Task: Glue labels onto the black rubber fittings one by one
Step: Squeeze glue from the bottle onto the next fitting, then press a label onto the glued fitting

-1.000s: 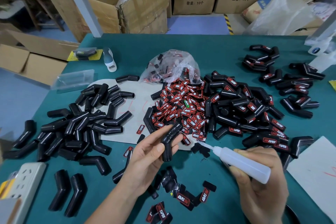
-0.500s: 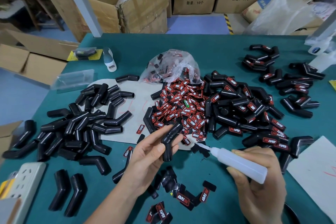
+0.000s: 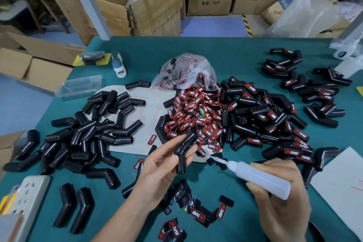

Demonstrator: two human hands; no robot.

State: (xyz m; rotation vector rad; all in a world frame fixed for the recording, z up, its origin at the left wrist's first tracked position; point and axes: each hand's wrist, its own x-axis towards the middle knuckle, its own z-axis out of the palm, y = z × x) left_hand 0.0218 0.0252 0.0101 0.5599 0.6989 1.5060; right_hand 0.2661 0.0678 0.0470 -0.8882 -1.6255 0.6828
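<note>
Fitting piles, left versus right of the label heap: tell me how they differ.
The left pile is bare black fittings with no labels; the right pile carries red-and-black labels. The left pile lies partly on a pale sheet; the right pile abuts the loose label heap. Both are black angled rubber elbows, like the one the left hand holds.

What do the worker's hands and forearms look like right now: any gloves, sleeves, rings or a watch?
Both are bare. The left hand and its forearm show no glove, sleeve, ring or watch. The right hand is likewise ungloved and ringless; its wrist runs out of frame, so a watch there cannot be ruled out. Fingernails are short and unpainted.
</note>
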